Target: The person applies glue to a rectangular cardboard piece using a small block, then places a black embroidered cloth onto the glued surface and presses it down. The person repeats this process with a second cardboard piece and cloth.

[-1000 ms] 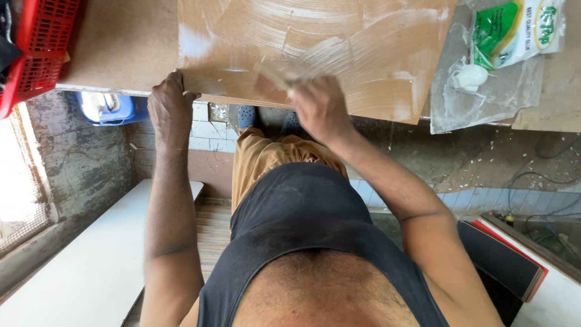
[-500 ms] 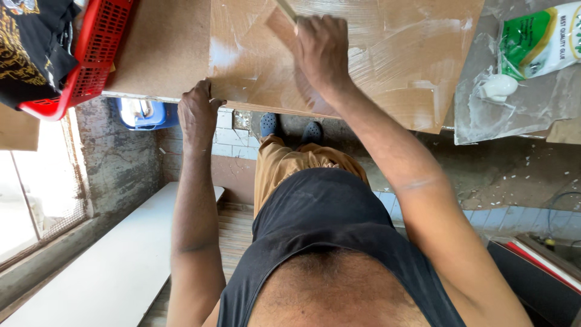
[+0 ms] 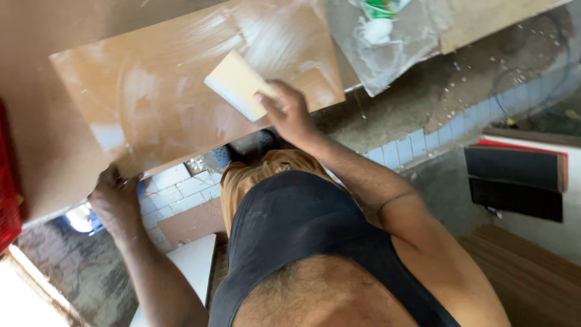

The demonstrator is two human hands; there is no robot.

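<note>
Head view: a brown rectangular wooden board smeared with white paste [image 3: 181, 103] is seen lying on a plain brown worktop [image 3: 36, 145].
Right hand [image 3: 290, 112]: fingers are closed on a pale cream rectangular plastic spreader [image 3: 236, 85], gripped at its near end.
Spreader position: it is laid flat on the board, ahead of the fingertips, near the board's right half.
Left hand [image 3: 115, 200]: fingers are curled around the board's near left corner.
Edges: the board's near edge overhangs the worktop; a clear crumpled plastic sheet [image 3: 387, 54] lies just beside its right end.
Room: unsmeared board surface is left toward the left end.
</note>
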